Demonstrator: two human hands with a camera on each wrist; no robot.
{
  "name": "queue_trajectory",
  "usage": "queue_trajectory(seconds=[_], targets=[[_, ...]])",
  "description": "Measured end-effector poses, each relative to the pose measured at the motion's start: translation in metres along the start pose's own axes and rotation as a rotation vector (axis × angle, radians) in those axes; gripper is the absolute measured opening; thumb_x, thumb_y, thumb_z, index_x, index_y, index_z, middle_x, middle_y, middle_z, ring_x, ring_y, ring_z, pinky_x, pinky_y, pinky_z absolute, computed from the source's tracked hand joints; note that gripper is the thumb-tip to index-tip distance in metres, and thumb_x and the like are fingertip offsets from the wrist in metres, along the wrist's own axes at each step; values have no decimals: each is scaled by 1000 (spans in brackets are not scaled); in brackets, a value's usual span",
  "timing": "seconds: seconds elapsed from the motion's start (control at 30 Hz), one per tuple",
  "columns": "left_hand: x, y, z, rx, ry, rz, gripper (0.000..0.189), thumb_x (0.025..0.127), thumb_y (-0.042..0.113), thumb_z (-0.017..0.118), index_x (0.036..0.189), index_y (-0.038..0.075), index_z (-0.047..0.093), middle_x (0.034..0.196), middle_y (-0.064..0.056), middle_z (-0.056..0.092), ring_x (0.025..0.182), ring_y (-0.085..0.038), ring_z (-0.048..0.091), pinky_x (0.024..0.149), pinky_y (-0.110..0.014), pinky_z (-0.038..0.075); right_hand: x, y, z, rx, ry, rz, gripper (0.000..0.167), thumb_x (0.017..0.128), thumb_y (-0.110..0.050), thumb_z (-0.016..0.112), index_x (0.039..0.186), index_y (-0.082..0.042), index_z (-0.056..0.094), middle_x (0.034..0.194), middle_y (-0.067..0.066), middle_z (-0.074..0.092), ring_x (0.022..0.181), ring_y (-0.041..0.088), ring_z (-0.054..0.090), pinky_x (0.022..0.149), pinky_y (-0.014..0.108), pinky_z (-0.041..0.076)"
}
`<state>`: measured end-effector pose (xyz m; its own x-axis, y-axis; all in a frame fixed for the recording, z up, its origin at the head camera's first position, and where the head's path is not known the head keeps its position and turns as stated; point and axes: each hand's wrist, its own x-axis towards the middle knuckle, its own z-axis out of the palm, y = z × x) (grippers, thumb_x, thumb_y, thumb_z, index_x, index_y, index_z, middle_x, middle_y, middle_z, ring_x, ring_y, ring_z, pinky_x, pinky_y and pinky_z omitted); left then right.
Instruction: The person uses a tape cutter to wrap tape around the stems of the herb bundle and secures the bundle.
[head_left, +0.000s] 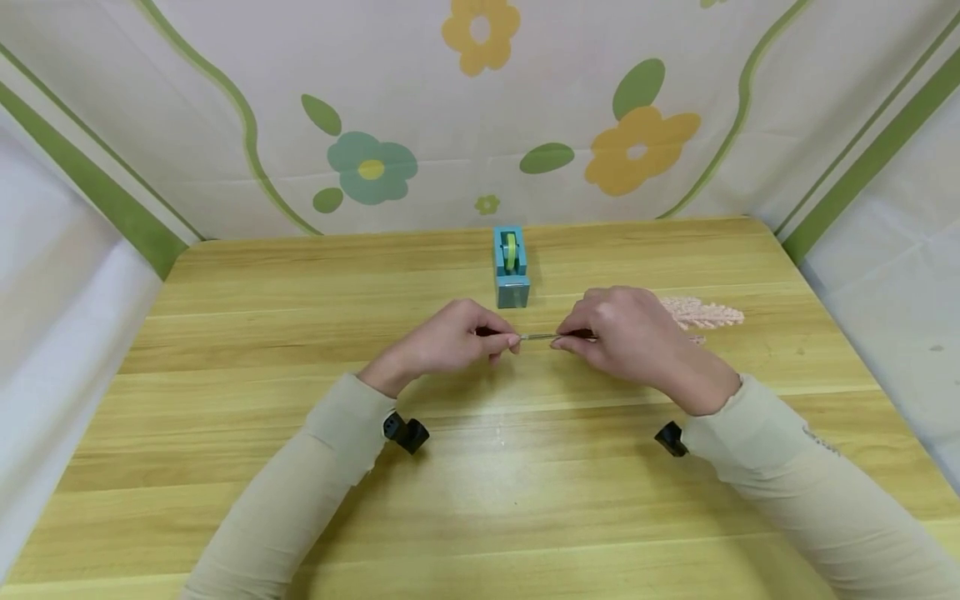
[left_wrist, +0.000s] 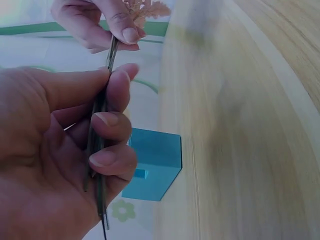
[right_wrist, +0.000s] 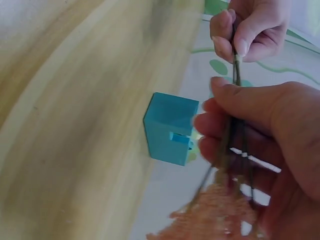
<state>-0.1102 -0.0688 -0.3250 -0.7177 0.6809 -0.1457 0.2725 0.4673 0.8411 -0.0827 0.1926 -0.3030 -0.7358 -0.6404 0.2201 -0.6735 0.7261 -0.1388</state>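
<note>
A thin bunch of flowers (head_left: 701,313), with dark stems and fluffy pale pink heads, is held sideways over the table between both hands. My left hand (head_left: 457,337) pinches the stems (left_wrist: 111,56) between thumb and forefinger, and its other fingers curl round their lower ends. Nearer the pink heads (right_wrist: 210,210), my right hand (head_left: 633,333) grips the same stems. Between the two hands shows a short bare length, with a pale band (right_wrist: 237,58) by the left fingertips. Just beyond the hands stands a blue tape dispenser (head_left: 513,292) with a yellow-green roll.
The wooden table (head_left: 480,517) carries the dispenser near its back edge. Behind it hangs a white cloth (head_left: 420,92) printed with flowers, and white cloth also lines both sides. A small black camera (head_left: 407,433) sits at the left cuff, another (head_left: 671,439) at the right.
</note>
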Motion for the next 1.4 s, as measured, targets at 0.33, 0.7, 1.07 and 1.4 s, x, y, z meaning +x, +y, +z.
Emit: queue_trajectory(seconds=[0.33, 0.7, 1.07, 1.4], targets=[[2, 3, 2, 59, 43, 15, 23, 109, 14, 66, 118, 0, 81, 94, -17, 75, 69, -13, 49, 61, -24, 39, 9, 10, -7, 199, -199, 74, 3, 97, -18, 83, 96, -17, 85, 91, -5, 76, 82, 11, 65, 76, 36, 57], [2, 2, 2, 70, 54, -19, 24, 109, 13, 65, 122, -1, 80, 111, -17, 80, 76, -15, 56, 66, -25, 45, 8, 9, -1, 70, -68, 47, 7, 91, -20, 89, 87, -18, 83, 84, -4, 74, 76, 13, 63, 68, 35, 54], [1, 0, 3, 123, 119, 35, 22, 107, 10, 67, 120, -2, 80, 112, -17, 79, 80, -15, 62, 70, -24, 51, 9, 15, 5, 114, -140, 66, 5, 94, -20, 86, 92, -15, 87, 86, -2, 78, 75, 10, 65, 69, 35, 56], [-1, 1, 4, 106, 143, 53, 23, 109, 9, 64, 121, -2, 80, 106, -19, 77, 70, -15, 51, 62, -25, 43, 12, 14, 0, 114, -162, 87, 16, 93, -25, 88, 101, -11, 86, 93, 0, 78, 81, 15, 66, 73, 39, 58]])
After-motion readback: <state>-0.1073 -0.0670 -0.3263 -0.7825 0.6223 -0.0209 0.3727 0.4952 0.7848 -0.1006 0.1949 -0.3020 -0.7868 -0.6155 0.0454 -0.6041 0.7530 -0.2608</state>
